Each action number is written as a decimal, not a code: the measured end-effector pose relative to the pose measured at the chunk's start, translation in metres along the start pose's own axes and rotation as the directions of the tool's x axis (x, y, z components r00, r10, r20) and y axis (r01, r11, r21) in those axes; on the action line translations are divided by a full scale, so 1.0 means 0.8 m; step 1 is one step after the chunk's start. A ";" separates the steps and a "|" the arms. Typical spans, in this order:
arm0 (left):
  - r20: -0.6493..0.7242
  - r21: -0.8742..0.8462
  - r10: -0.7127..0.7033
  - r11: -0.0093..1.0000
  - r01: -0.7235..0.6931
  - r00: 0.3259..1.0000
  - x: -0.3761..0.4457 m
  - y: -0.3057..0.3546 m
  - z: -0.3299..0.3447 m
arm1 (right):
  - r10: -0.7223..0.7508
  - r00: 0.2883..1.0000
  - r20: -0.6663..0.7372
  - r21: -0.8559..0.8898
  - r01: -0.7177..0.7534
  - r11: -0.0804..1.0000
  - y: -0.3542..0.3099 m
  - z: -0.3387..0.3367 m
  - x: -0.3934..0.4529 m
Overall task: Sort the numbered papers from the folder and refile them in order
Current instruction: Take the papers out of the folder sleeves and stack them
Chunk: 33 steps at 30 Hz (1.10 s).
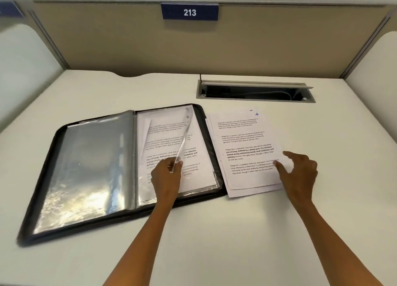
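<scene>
While the left hand (166, 172) pinches a sleeve (182, 144), relaxed right fingers (279, 167) touch the page marked 4 (247, 148) below sign 213 (190, 12).

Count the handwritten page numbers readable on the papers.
3: a "4" on the loose stack's top sheet right of the folder, and a "9" above a "6" inside the folder. Covered sheets may hide more.

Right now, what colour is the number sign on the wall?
Dark blue sign with white digits 213, seen in the head view.
</scene>
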<state>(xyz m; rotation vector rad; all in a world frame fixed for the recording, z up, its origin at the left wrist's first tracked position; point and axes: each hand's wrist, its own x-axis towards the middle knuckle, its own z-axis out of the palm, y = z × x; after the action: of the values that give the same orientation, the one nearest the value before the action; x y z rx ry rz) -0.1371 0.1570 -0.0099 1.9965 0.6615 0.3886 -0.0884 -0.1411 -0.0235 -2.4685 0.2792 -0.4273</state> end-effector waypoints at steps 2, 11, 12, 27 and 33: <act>-0.038 -0.096 -0.006 0.995 0.003 0.999 0.001 -0.001 -0.017 | -0.098 0.995 0.008 0.082 0.097 0.992 -0.031 0.010 -0.014; -0.198 -0.465 -0.256 0.874 0.139 0.946 0.014 -0.025 -0.104 | -0.489 0.807 0.331 0.325 0.389 0.862 -0.158 0.079 -0.092; -0.202 -0.485 -0.282 0.861 0.154 0.938 0.016 -0.030 -0.114 | -0.514 0.783 0.351 0.313 0.419 0.852 -0.164 0.088 -0.098; -0.461 -0.526 -0.550 0.802 0.285 0.696 0.039 -0.117 -0.224 | -0.470 0.760 0.449 0.134 0.463 0.876 -0.177 0.128 -0.116; -0.689 0.001 -0.027 0.999 0.037 0.724 0.018 -0.104 -0.215 | -0.596 0.759 0.261 0.021 0.613 0.790 -0.193 0.120 -0.114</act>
<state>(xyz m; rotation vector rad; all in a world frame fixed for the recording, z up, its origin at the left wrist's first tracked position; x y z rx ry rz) -0.2396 0.3184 0.0013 1.8189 1.1581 1.1476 -0.1226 0.0592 -0.0251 -2.6002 -0.6529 -0.3522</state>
